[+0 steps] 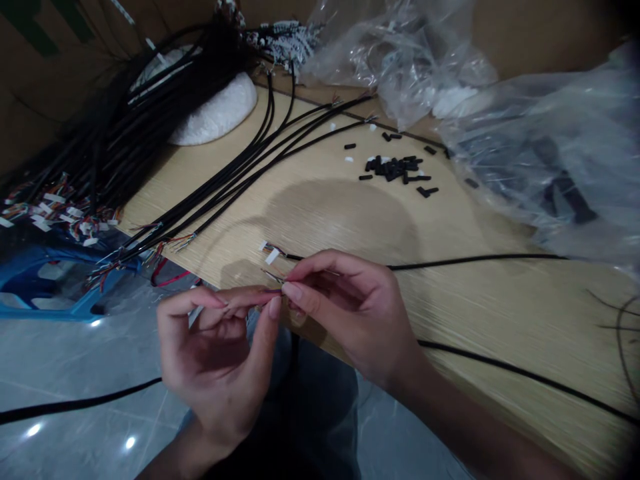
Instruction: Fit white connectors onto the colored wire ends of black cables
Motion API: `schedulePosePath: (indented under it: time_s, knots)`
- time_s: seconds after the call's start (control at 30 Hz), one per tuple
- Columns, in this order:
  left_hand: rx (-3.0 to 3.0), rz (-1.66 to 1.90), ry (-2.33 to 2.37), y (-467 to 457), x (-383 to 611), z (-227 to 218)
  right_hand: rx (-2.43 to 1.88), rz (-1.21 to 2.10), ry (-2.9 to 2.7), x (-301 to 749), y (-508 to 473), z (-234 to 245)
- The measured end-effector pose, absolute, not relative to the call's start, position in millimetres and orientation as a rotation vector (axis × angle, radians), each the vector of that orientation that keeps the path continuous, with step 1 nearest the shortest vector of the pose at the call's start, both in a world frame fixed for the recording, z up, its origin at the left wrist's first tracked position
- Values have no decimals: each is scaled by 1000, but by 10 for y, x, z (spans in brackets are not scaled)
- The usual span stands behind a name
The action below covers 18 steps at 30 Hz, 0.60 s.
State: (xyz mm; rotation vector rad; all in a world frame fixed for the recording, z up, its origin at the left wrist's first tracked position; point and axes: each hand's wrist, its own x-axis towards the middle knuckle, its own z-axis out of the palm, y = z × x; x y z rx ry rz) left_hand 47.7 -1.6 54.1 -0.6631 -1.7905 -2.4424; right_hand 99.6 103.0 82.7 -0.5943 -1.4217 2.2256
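Near the table's front edge my left hand (220,353) and my right hand (355,313) meet fingertip to fingertip. Both pinch thin stripped wires (273,275) that fan out at a cable's end; the exact hold is partly hidden by the fingers. A black cable (510,365) emerges from behind my right wrist towards the lower right. Another black length (85,400) runs from behind my left hand to the left edge. Just beyond my fingers lies a cable end with white tags (271,256), its black cable (475,259) stretching right.
Several black cables (250,160) lie across the wooden table (225,247). A big cable bundle (115,127) rests over a white wrapped roll (225,110) at left. Small black sleeves (395,167) are scattered at the back, near clear plastic bags (560,133). A blue stool (45,267) stands left.
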Motion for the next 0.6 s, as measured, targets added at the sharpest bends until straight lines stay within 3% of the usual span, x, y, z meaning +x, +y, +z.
schedulePosePath:
  time_s: [0.23,0.6]
  knots:
    - [-631,-2454,-1797,-20,488,567,-615,2152,-1518,1006,1009,851]
    - [-608,-2508,-1904,-70,438,577,-487,1645,-1884,1045,978,787]
